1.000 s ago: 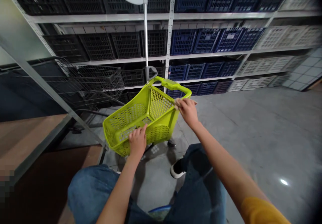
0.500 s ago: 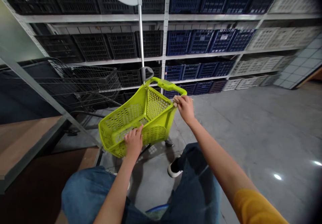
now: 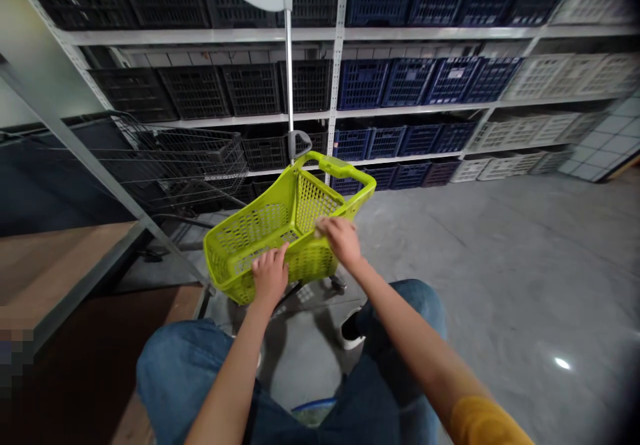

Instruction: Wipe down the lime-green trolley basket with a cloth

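Note:
A lime-green plastic shopping cart (image 3: 273, 221) with perforated walls stands in front of me, its handle at the far right. My left hand (image 3: 271, 273) is on the cart's near rim, fingers hooked over the edge. Farther right along that same rim is my right hand (image 3: 340, 237), slightly blurred, closed around a small crumpled beige cloth (image 3: 319, 225). Most of the cloth is hidden by the fingers, and it lies against the rim. Below the cart, a caster (image 3: 339, 283) shows on the floor.
Shelving (image 3: 336, 65) with black, blue and white crates runs behind the cart. A dark wire shopping cart (image 3: 190, 158) stands at left, beyond a slanted grey metal bar (image 3: 107, 158). Wooden boards (image 3: 65, 265) lie at lower left. Grey concrete floor (image 3: 480, 251) extends right.
My right hand has slid with the cloth from the cart's corner near the handle leftward and nearer along the rim. My left hand keeps its place on the rim. The view has shifted slightly.

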### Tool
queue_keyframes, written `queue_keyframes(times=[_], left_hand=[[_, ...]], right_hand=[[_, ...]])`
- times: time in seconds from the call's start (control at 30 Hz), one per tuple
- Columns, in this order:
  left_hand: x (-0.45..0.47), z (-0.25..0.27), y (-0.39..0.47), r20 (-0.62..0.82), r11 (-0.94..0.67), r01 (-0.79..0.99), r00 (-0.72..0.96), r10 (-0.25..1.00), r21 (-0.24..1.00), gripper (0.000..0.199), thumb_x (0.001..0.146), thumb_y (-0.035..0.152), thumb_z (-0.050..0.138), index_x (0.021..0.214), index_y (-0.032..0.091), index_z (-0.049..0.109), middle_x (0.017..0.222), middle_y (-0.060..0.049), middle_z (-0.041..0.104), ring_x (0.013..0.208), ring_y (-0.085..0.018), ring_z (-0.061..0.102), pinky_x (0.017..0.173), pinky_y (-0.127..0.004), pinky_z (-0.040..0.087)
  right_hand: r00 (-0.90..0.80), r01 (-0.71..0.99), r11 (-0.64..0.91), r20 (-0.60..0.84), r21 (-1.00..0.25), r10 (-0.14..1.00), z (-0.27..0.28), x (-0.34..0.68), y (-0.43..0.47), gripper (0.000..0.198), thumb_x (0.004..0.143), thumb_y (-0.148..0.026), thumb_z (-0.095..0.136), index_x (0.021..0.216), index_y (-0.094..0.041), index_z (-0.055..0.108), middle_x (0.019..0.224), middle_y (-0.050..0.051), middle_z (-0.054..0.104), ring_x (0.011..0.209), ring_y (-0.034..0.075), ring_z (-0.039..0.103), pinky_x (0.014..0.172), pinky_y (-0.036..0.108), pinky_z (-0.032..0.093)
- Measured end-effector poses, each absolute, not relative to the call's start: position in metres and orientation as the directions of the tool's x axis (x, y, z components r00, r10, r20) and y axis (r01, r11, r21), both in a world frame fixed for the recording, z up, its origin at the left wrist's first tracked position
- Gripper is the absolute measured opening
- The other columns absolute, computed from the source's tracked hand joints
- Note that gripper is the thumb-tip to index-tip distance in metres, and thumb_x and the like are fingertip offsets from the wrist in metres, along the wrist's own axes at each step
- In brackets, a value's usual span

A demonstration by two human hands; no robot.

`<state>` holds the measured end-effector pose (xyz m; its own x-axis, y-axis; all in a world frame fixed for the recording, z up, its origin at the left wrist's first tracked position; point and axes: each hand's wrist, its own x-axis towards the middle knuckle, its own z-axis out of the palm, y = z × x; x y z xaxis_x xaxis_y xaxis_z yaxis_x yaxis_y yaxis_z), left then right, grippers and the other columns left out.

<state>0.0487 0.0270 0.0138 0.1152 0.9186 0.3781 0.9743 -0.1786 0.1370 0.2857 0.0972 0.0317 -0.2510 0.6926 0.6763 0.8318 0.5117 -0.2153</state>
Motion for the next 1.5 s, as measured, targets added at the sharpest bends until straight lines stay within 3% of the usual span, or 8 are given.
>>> queue_keyframes(times=[0.17,0.37,0.53,0.8,0.9,1.1,1.3,1.5], left_hand=[[0.056,0.014,0.023,0.394,-0.168,0.976,0.101,0.914,0.140,0.055,0.091,0.027,0.055,0.145,0.029,0.045,0.121,-0.009,0.063,0.109,-0.026,0.055,0.094,-0.044,0.038],[0.059,0.012,0.023,0.369,-0.130,0.983,0.075,0.926,0.126,0.051,0.090,0.026,0.056,0.140,0.024,0.049,0.123,-0.012,0.063,0.112,-0.028,0.054,0.097,-0.045,0.038],[0.050,0.011,0.026,0.380,-0.149,0.981,0.092,0.920,0.124,0.052,0.090,0.024,0.055,0.141,0.026,0.049,0.123,-0.012,0.063,0.112,-0.027,0.054,0.098,-0.044,0.037],[0.053,0.011,0.027,0.397,-0.155,0.973,0.077,0.915,0.168,0.052,0.090,0.028,0.055,0.142,0.029,0.049,0.121,-0.010,0.065,0.110,-0.027,0.055,0.096,-0.044,0.037],[0.050,0.011,0.029,0.387,-0.153,0.973,0.076,0.919,0.172,0.053,0.089,0.030,0.057,0.142,0.029,0.049,0.122,-0.010,0.065,0.110,-0.027,0.056,0.097,-0.045,0.037],[0.039,0.013,0.032,0.376,-0.170,0.972,0.097,0.922,0.165,0.053,0.090,0.026,0.054,0.143,0.029,0.048,0.124,-0.010,0.064,0.112,-0.027,0.055,0.097,-0.044,0.037],[0.050,0.012,0.028,0.397,-0.174,0.966,0.085,0.914,0.193,0.054,0.090,0.029,0.055,0.144,0.029,0.047,0.121,-0.010,0.064,0.110,-0.027,0.055,0.096,-0.045,0.037],[0.056,0.015,0.026,0.382,-0.145,0.974,0.069,0.922,0.175,0.060,0.087,0.022,0.057,0.145,0.029,0.045,0.122,-0.010,0.064,0.111,-0.028,0.055,0.097,-0.045,0.037]], right_hand=[[0.061,0.841,0.381,0.767,-0.384,0.639,0.041,0.314,0.114,0.039,0.086,-0.014,0.047,0.122,-0.018,0.062,0.116,0.014,0.057,0.108,0.028,0.050,0.098,0.044,0.041],[-0.140,0.775,0.495,0.657,-0.393,0.741,-0.006,0.201,0.067,0.033,0.091,-0.015,0.049,0.121,-0.025,0.059,0.117,0.010,0.060,0.107,0.026,0.053,0.092,0.039,0.043],[-0.465,0.783,0.616,0.579,-0.084,0.670,0.010,0.232,0.075,0.019,0.095,-0.018,0.048,0.105,-0.025,0.062,0.105,0.007,0.062,0.097,0.024,0.051,0.088,0.037,0.041],[0.041,0.889,0.313,0.737,-0.335,0.675,0.011,0.296,0.096,0.033,0.092,-0.015,0.045,0.119,-0.021,0.063,0.115,0.013,0.056,0.107,0.027,0.048,0.093,0.041,0.041],[-0.072,0.892,0.353,0.679,-0.284,0.730,-0.007,0.248,0.079,0.033,0.094,-0.014,0.043,0.120,-0.022,0.062,0.115,0.011,0.057,0.104,0.025,0.049,0.089,0.038,0.041],[-0.362,0.896,0.443,0.617,0.024,0.699,0.019,0.269,0.082,0.035,0.091,-0.011,0.049,0.117,-0.029,0.063,0.106,0.008,0.059,0.097,0.026,0.045,0.085,0.040,0.039],[-0.139,0.958,0.276,0.705,-0.083,0.696,0.032,0.309,0.097,0.031,0.093,-0.013,0.045,0.115,-0.022,0.064,0.109,0.013,0.057,0.096,0.028,0.044,0.088,0.042,0.039],[-0.330,0.872,0.479,0.600,-0.102,0.729,-0.013,0.210,0.057,0.029,0.097,-0.021,0.045,0.120,-0.029,0.061,0.108,0.007,0.062,0.096,0.026,0.047,0.087,0.040,0.041]])
